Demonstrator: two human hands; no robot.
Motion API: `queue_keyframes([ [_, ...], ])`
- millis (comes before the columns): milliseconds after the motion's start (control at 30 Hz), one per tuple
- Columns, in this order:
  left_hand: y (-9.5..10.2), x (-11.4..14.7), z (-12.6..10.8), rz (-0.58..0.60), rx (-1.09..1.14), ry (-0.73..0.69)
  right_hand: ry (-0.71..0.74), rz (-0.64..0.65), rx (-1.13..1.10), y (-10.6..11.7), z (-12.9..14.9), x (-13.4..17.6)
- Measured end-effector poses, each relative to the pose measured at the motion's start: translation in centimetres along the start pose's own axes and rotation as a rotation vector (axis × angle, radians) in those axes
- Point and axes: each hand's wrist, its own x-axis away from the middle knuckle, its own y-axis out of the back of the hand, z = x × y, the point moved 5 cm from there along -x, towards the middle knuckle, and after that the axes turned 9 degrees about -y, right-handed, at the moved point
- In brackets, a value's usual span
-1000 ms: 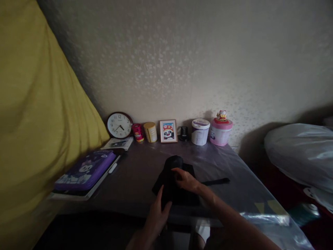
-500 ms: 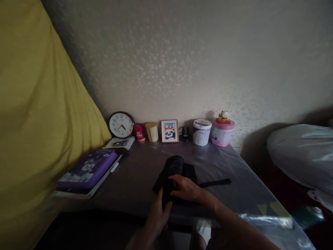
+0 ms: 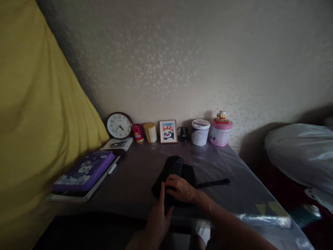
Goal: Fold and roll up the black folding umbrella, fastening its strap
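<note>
A black folded cloth item lies on the table in front of me, and a narrow strap stretches from it to the right. Its exact kind is hard to make out in the dim light. My right hand rests on top of it, fingers bent and closed on the fabric. At its near edge is my left hand, forefinger stretched out and thumb apart, the forefinger's tip close to the right fingertips. The other left fingers are in shadow.
Along the wall stand a clock, a pink can, a yellow canister, a framed panda picture, a white tub and a pink tub with a figurine. A purple case lies left, beside a yellow curtain.
My right fingers have curled in closer on the black cloth. My left forefinger has moved up beside them. The whole view has shifted slightly.
</note>
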Motion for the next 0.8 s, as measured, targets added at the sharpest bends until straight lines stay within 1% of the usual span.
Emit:
queue_keyframes([
  [67, 0.1, -0.1, 0.1, 0.032, 0.026, 0.004, -0.018, -0.003, -0.069, 0.2, 0.0, -0.1],
  [133, 0.1, -0.2, 0.3, 0.041, 0.059, 0.023, -0.074, -0.032, -0.167, 0.6, -0.5, 0.0],
  [233, 0.0, -0.3, 0.6, 0.045, 0.078, 0.016, -0.123, -0.143, -0.194, 1.5, -1.5, 0.2],
  [333, -0.1, -0.4, 0.7, 0.023, 0.075, -0.026, -0.097, -0.245, -0.060, 2.3, -3.0, 0.0],
  [433, -0.2, -0.4, 0.9, 0.026, 0.038, -0.013, -0.109, -0.260, 0.130, 2.6, -5.1, -0.8],
  [533, -0.3, -0.3, 1.1, 0.040, 0.013, 0.014, -0.243, -0.304, 0.287, 3.5, -7.3, -1.7],
  [600, -0.3, -0.3, 1.1, 0.041, 0.016, 0.011, -0.320, -0.359, 0.323, 4.1, -8.0, -1.7],
  [633, -0.3, -0.3, 1.1, 0.036, 0.021, 0.002, -0.316, -0.371, 0.322, 4.2, -7.9, -1.7],
  [667, -0.3, -0.3, 1.1, 0.029, 0.026, -0.007, -0.278, -0.361, 0.314, 4.1, -7.5, -1.6],
  [767, -0.4, -0.2, 1.3, 0.017, 0.024, -0.010, -0.107, -0.235, 0.289, 2.9, -6.0, -1.5],
  [800, -0.5, -0.2, 1.3, 0.014, 0.023, -0.007, -0.089, -0.198, 0.289, 2.5, -5.9, -1.5],
])
